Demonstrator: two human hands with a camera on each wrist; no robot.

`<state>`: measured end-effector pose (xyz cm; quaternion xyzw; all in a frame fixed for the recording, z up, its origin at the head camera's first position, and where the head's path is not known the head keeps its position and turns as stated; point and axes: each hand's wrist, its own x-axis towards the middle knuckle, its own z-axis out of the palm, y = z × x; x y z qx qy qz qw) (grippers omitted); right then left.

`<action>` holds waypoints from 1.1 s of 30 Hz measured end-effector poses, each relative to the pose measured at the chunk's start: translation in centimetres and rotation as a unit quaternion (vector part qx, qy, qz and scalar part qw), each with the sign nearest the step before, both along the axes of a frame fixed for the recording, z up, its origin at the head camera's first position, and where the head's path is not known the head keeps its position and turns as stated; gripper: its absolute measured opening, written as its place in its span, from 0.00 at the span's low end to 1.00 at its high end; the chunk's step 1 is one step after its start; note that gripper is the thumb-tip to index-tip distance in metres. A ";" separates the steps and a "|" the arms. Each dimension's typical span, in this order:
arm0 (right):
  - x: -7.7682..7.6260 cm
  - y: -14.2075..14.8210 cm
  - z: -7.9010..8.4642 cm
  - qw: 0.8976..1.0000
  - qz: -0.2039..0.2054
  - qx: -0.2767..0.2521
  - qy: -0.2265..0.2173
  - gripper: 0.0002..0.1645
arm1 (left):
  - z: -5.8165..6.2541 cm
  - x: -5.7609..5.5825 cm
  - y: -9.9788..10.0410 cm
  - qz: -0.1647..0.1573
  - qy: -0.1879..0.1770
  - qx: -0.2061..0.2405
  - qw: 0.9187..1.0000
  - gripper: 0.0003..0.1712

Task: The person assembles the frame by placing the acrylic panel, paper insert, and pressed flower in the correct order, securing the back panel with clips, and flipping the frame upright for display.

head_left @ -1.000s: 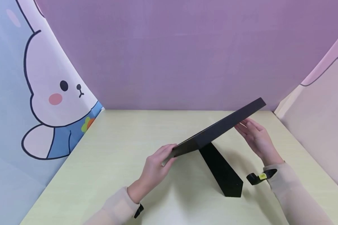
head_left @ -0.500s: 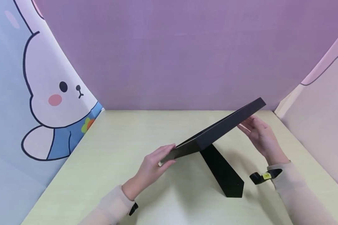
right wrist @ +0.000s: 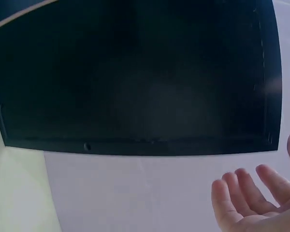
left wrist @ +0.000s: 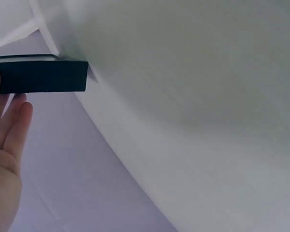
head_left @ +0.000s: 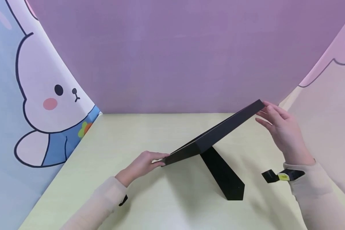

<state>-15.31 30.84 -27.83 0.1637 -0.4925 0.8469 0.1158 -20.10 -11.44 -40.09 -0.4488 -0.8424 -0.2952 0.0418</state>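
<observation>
A black picture frame (head_left: 230, 124) leans at a slant, its left end low and its right end high. From its back a black easel leg (head_left: 222, 174) runs down to the table. My left hand (head_left: 142, 164) pinches the low left corner; the left wrist view has the thumb on the frame's side edge (left wrist: 43, 77) and fingers beneath. Beside the raised right end is my right hand (head_left: 287, 134), fingers loosely bent. In the right wrist view a gap separates those fingertips (right wrist: 266, 176) from the frame's dark back (right wrist: 135, 87). The frame's front is mostly hidden.
The pale table (head_left: 126, 134) meets a purple back wall (head_left: 172, 57). A blue side panel with a cartoon rabbit (head_left: 50, 92) stands on the left, a pale pink panel (head_left: 330, 127) on the right. Each wrist wears a black camera strap.
My right hand has moved from behind the frame up and right to its raised corner. My left hand has drawn back left along the low corner. The frame keeps its slant.
</observation>
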 end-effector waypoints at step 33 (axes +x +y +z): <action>-1.6 -1.8 0.8 0.994 0.020 -0.084 -0.062 0.11 | 0.1 0.5 -0.5 -0.030 0.070 0.003 0.997 0.16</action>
